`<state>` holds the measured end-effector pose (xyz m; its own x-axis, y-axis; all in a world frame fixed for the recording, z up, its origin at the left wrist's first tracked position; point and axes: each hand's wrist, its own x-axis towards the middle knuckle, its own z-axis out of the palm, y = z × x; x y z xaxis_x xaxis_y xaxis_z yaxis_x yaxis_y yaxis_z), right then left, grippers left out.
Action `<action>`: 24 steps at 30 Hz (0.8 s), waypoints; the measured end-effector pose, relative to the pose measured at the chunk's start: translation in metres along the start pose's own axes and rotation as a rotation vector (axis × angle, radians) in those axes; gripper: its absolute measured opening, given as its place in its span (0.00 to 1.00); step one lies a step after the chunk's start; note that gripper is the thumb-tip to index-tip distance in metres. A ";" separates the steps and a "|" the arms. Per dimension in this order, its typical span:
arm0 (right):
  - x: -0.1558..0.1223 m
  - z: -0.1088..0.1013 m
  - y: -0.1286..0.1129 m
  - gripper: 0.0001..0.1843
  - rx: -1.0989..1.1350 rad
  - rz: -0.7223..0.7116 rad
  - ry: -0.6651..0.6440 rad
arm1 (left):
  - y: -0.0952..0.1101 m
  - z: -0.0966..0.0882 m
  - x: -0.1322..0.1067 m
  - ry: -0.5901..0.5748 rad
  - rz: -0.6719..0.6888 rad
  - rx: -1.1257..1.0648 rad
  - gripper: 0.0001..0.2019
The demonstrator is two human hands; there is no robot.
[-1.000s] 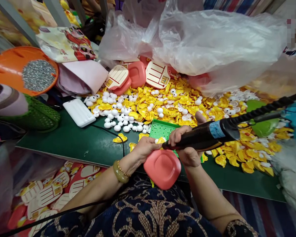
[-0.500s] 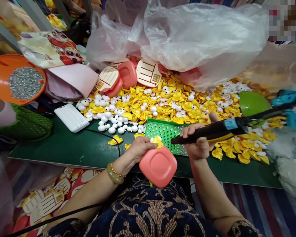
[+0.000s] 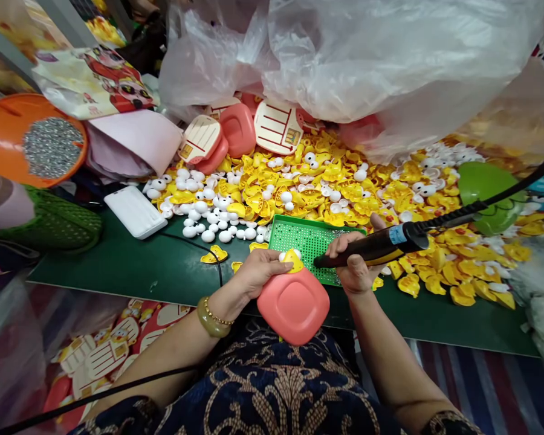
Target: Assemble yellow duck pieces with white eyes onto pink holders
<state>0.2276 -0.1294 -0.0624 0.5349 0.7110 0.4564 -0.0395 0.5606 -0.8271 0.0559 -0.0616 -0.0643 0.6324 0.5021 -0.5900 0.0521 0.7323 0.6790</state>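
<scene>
My left hand (image 3: pixel 262 270) pinches a pink plastic toy panel (image 3: pixel 294 305) by its top, where a yellow piece (image 3: pixel 294 261) with white eye parts is fitted. The panel's rounded, recessed face is turned up. In my right hand (image 3: pixel 356 266) is a black corded electric screwdriver (image 3: pixel 367 249), its tip pointing left over a green perforated tray (image 3: pixel 297 241). Small silvery screws (image 3: pixel 333 276) lie at the tray's right side. The screwdriver tip is apart from the panel, to the right of the yellow piece.
Yellow plastic parts (image 3: pixel 317 193) and white eye parts (image 3: pixel 213 217) are heaped along the green table (image 3: pixel 172 275). An orange bowl (image 3: pixel 2 142) of screws, a white power bank (image 3: pixel 135 212) and more panels (image 3: pixel 278 128) stand around. Large plastic bags (image 3: pixel 390 60) hang behind; a green bowl (image 3: pixel 485 187) is at right.
The screwdriver has swung slightly and its body sits a little further left, with the cord rising higher at right. The view has shifted a little. Both hands keep their holds.
</scene>
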 end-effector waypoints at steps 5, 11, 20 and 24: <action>-0.003 0.001 0.004 0.33 -0.058 -0.008 0.009 | -0.002 -0.002 0.000 -0.042 0.014 -0.027 0.17; 0.011 0.009 -0.021 0.23 -0.101 -0.068 0.054 | -0.004 -0.004 -0.001 -0.066 0.033 -0.028 0.16; 0.018 0.047 -0.056 0.19 -0.083 -0.167 0.012 | -0.003 0.000 -0.001 0.010 0.003 -0.035 0.14; 0.015 0.048 -0.042 0.22 -0.047 -0.117 -0.024 | -0.003 0.000 0.001 0.015 -0.007 -0.042 0.14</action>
<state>0.1971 -0.1224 -0.0049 0.5134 0.6519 0.5581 0.0621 0.6204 -0.7818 0.0564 -0.0638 -0.0667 0.6203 0.5036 -0.6013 0.0237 0.7543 0.6561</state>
